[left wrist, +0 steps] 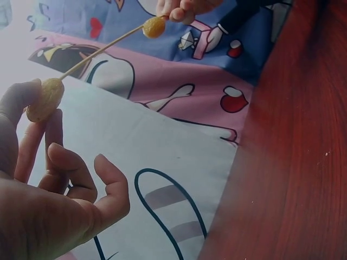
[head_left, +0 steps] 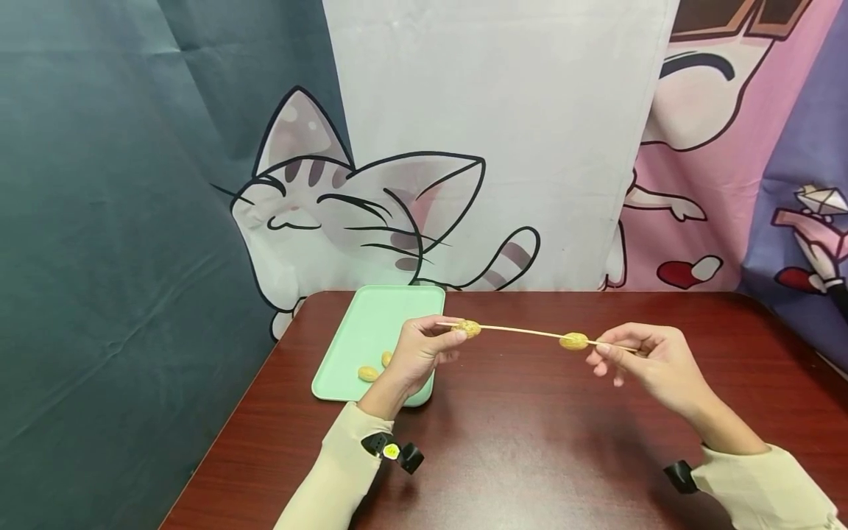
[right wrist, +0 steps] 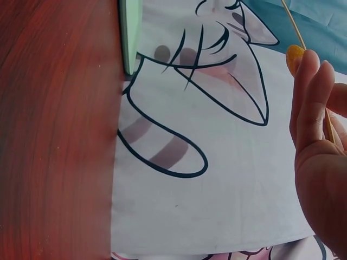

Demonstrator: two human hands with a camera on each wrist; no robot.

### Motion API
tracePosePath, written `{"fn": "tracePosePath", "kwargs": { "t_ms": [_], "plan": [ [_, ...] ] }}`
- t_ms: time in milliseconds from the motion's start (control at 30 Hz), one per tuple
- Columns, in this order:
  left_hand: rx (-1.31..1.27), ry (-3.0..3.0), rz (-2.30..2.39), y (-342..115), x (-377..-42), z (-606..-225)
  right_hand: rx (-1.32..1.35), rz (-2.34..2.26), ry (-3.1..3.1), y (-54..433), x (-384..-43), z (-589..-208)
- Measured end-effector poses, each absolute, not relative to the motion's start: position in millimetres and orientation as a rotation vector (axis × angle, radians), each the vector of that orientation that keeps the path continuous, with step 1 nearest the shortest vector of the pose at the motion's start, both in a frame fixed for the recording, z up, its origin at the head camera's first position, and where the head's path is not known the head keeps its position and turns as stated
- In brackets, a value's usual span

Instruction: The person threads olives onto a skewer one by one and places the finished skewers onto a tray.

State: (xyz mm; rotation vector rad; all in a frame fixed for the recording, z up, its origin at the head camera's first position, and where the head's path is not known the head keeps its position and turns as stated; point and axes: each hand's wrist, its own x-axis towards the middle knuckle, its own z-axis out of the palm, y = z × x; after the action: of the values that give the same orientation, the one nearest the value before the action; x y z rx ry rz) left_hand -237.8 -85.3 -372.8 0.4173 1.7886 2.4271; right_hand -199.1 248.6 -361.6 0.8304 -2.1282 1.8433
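Observation:
A thin wooden skewer (head_left: 520, 330) stretches between both hands above the table, nearly level in the head view. My left hand (head_left: 419, 352) pinches a wrinkled yellow fruit, date-like in shape (head_left: 469, 328), at the skewer's left end; the skewer's tip sticks out beyond it. Toward the other end a second yellow fruit (head_left: 573, 341) sits on the skewer, just left of the fingers. My right hand (head_left: 656, 364) grips the skewer's right end between thumb and fingers. In the left wrist view, the held fruit (left wrist: 47, 100) lies between thumb and fingertips, with other fingers curled below.
A pale green tray (head_left: 371, 316) lies at the table's left, partly behind the left hand. On it are two more yellow fruits (head_left: 368, 374). The dark red-brown table (head_left: 530, 456) ends at a printed cartoon cloth (head_left: 530, 132) hanging behind it.

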Motion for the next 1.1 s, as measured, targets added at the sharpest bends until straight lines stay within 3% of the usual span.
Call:
{"fn": "tracePosePath", "kwargs": {
  "t_ms": [1100],
  "plan": [
    [0.362, 1.771, 2.405, -77.6, -236.3, -369.6, 0.839, 1.83, -2.137, 242.5, -196.4, -358.2]
  ]
}}
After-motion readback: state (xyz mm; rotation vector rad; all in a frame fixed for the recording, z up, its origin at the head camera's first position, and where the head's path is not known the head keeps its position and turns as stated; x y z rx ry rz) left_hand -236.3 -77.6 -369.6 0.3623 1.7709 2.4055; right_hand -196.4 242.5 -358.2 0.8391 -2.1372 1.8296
